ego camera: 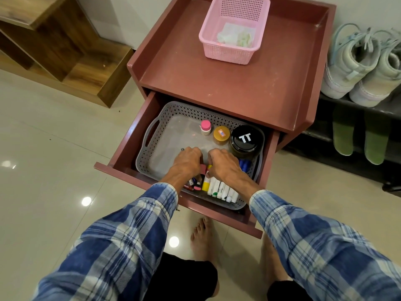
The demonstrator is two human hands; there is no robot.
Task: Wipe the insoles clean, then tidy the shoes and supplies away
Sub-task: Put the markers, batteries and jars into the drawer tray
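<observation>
A grey perforated tray (pixel 152 135) lies in the open drawer (pixel 121 146) of a reddish cabinet. Both hands reach into it. My left hand (pixel 186 164) is curled over small tubes and sticks (pixel 196 183) at the tray's front. My right hand (pixel 223 164) presses on a row of white markers (pixel 223 191) and a yellow one (pixel 205 184); its fingers are bent on them. A black-lidded jar (pixel 247 139), an orange-lidded jar (pixel 221 134) and a pink-capped bottle (pixel 205 127) stand at the tray's back. Pale sneakers (pixel 355 66) sit on a dark rack, green insoles (pixel 342 133) below them.
A pink basket (pixel 230 53) holding crumpled wipes stands on the cabinet's top. A wooden shelf unit (pixel 65 51) lies at the left on the glossy tile floor. My bare feet (pixel 201 237) are under the drawer's front edge.
</observation>
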